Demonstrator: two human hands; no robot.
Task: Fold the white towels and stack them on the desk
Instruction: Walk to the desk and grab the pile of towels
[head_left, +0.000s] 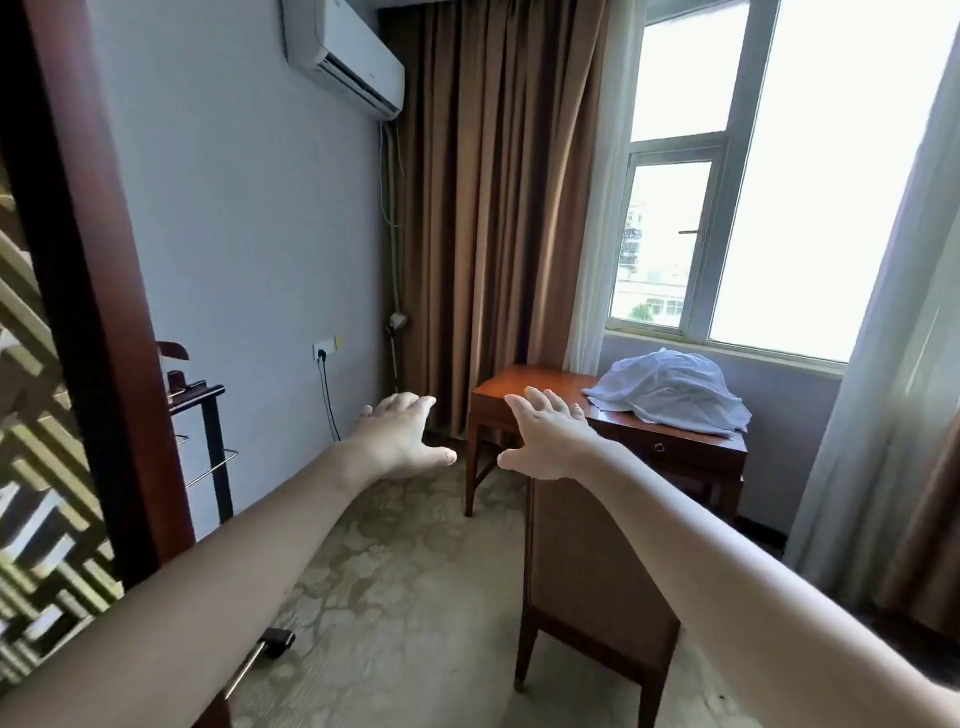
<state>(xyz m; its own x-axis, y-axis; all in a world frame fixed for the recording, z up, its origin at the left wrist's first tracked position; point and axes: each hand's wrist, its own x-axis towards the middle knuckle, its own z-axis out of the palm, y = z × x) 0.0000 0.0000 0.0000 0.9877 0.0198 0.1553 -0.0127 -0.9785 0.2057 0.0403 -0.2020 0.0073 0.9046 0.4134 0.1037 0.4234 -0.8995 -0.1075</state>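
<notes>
Towels (670, 392): white, crumpled heap on right half of wooden desk (524, 382), far right below window (727, 208); none folded yet. Left hand (402, 434) and right hand (545, 439): both raised mid-air, fingers spread, grasping nothing, well apart from heap. Chair (587, 561) stands near side of desk, between person and heap. Step in hand, judged: approach. Advice: pass around chair, lift single towel by two corners, shake flat, use bare left half of desk for folding.
</notes>
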